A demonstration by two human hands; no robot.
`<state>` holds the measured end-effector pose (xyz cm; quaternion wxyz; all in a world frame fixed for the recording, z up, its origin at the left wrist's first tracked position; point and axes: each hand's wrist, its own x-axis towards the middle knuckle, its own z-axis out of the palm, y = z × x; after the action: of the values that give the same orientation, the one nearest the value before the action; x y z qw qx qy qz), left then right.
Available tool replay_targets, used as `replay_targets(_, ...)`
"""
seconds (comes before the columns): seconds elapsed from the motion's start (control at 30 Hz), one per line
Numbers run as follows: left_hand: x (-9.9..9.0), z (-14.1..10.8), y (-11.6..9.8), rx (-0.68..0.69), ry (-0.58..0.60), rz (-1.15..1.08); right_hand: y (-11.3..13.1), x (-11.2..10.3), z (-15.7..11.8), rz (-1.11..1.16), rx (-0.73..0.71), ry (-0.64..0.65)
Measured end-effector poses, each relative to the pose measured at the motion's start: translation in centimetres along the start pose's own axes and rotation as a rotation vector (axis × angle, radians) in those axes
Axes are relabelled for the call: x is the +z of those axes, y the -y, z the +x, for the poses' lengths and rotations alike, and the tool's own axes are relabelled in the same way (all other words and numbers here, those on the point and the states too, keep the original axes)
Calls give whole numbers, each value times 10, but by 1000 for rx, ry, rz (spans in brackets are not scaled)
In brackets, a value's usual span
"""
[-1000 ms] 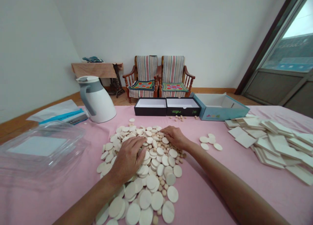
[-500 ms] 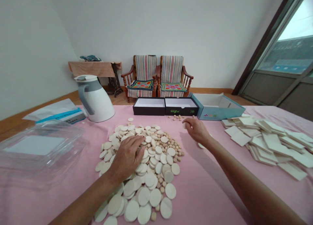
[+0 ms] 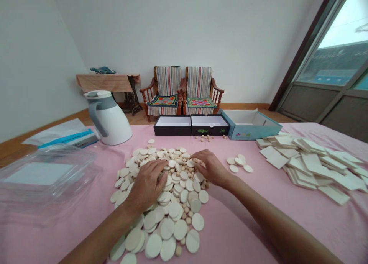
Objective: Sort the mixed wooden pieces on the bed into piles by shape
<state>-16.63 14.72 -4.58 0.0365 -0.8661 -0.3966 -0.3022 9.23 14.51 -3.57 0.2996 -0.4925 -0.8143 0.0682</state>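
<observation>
A long heap of pale wooden discs and small round pellets (image 3: 172,210) lies on a pink cloth (image 3: 238,225), its long axis running from near the black boxes toward the person and past the bottom of the view. Most discs lie flat or overlap. The person's left hand (image 3: 146,185) rests palm down on the heap's middle, with its fingers (image 3: 156,166) spread over the discs. The right hand (image 3: 211,167) sits on the heap's far right edge, with its fingers (image 3: 199,157) curled down among the pieces. Whether either hand has hold of a piece I cannot tell. Open pink cloth lies to the right, before a small cluster of discs (image 3: 238,163), with scattered square tiles (image 3: 310,168) beyond. A clear plastic box (image 3: 43,176) sits left.
</observation>
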Motion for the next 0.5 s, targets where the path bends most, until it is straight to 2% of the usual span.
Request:
replay_targets(0.13, 0, 0, 0, 4, -2, -2, 14, 20, 1, -59, 36, 82)
replay_targets(0.3, 1, -1, 2, 9, 2, 0, 14, 26, -2, -47, 84, 34)
replay_targets(0.4, 1, -1, 2, 14, 1, 1, 8, 18, -4, -45, 106, -10)
replay_targets(0.5, 1, 0, 2, 14, 2, 4, -5, -6, -8, -113, 209, -92)
